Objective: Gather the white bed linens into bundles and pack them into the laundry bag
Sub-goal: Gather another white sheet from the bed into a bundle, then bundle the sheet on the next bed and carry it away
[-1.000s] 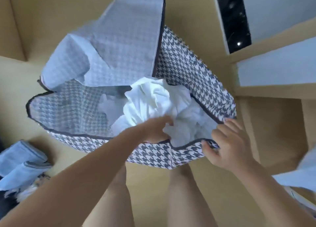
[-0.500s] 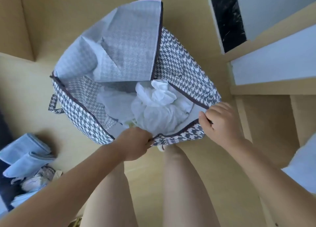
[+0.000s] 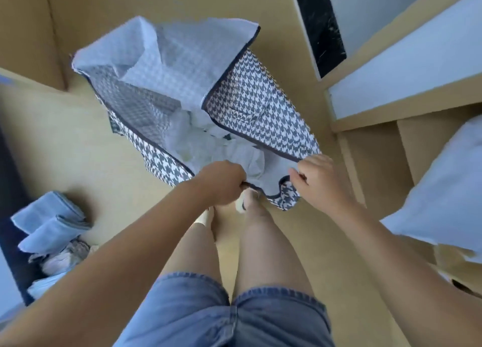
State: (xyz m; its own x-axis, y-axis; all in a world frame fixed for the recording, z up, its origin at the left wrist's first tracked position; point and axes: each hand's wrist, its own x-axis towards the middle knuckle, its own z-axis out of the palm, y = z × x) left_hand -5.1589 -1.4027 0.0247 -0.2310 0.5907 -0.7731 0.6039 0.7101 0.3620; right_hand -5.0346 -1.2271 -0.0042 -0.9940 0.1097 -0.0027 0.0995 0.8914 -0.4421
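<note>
The houndstooth laundry bag (image 3: 258,106) stands on the tan floor in front of my legs, its mouth open and its pale lid flap folded back at the far side. White bed linens (image 3: 236,154) lie crumpled inside it, partly hidden by the bag's right wall. My left hand (image 3: 221,181) grips the dark-trimmed near rim of the bag. My right hand (image 3: 319,181) pinches the same rim at the near right corner. Both hands hold the rim up close to my knees.
Folded light-blue towels (image 3: 49,222) and a small cloth heap (image 3: 61,259) lie on the floor at the left. A white pillow (image 3: 443,190) sits at the right by wooden furniture (image 3: 365,127). A dark marble strip (image 3: 319,25) runs along the far right wall.
My left hand left the linens and took the bag's near rim. Both hands drew the rim toward me, narrowing the bag's mouth, and the linens sank deeper inside.
</note>
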